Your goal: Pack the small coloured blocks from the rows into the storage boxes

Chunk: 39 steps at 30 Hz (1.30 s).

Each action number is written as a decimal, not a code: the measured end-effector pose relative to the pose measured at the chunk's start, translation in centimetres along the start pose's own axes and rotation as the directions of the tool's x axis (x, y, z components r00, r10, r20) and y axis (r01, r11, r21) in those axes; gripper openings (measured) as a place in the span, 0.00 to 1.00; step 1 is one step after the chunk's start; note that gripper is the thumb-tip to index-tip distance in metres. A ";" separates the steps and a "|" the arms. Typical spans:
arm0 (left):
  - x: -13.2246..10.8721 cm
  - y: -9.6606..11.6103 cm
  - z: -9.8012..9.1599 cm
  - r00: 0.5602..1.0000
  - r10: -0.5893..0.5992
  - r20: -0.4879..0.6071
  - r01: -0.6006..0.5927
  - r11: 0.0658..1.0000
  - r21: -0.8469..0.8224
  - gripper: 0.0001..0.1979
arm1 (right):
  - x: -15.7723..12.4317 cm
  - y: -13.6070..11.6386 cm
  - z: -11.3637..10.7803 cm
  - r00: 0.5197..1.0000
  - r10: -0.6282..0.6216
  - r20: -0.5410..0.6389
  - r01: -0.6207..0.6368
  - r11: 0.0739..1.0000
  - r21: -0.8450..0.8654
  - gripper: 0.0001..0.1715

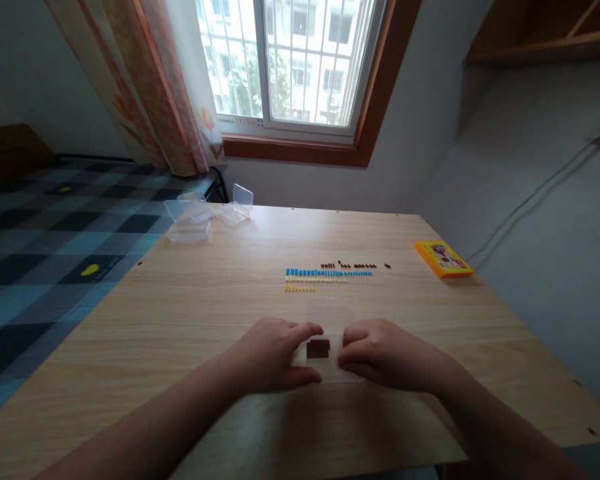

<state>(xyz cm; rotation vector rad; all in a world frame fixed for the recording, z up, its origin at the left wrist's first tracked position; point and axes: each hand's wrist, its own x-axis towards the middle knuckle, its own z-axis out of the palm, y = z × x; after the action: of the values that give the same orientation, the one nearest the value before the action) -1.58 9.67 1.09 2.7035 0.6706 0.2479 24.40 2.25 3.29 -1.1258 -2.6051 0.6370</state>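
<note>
Both my hands rest near the front of a light wooden table [190,313]. My left hand [273,357] and my right hand [380,353] pinch the two sides of a clear flat baseplate [331,313] that lies on the table. On the plate, between my fingertips, sits a small dark brown block piece [318,349]. Just beyond the plate lie rows of tiny bricks: blue ones [325,272], yellow ones [300,289], pale ones and dark brown ones [355,265].
Clear plastic boxes with open lids [200,217] stand at the table's far left corner. A yellow booklet or box [443,259] lies at the far right. A bed with a blue checked cover [45,247] is to the left, a wall to the right, a window behind.
</note>
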 end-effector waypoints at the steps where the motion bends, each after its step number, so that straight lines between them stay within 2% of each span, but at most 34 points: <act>1: 0.0 0.0 0.0 1.000 -0.006 0.012 0.006 1.000 -0.001 0.29 | 0.1 0.1 0.1 1.000 -0.006 0.005 0.006 1.000 -0.022 0.11; 8: 0.2 -0.2 0.3 0.999 -0.030 0.045 0.031 0.999 -0.010 0.29 | 0.5 0.7 1.2 0.999 -0.052 0.012 0.054 0.982 -0.182 0.14; 12: 0.2 -0.1 0.2 0.998 -0.025 0.058 0.026 1.000 -0.010 0.28 | 0.6 1.1 1.5 0.995 -0.091 -0.044 0.084 0.985 -0.148 0.11; 16: 0.2 -0.1 0.1 0.998 -0.026 0.054 0.026 1.000 -0.005 0.28 | 0.2 1.2 0.7 0.988 -0.102 -0.112 0.092 0.991 -0.097 0.10; 24: 0.2 -0.2 0.4 0.997 -0.043 0.058 0.043 0.999 -0.004 0.30 | 0.1 1.2 0.5 0.994 -0.097 -0.056 0.090 0.990 -0.109 0.13; 39: 0.3 -0.1 0.3 0.998 -0.023 0.059 0.023 1.000 -0.001 0.30 | 0.2 1.4 0.7 0.993 -0.072 -0.095 0.056 0.985 -0.164 0.13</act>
<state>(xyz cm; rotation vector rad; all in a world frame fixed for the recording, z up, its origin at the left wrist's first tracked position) -1.34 9.82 0.80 2.6890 0.6835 0.1623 24.86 3.08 2.00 -1.0838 -2.6320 0.3520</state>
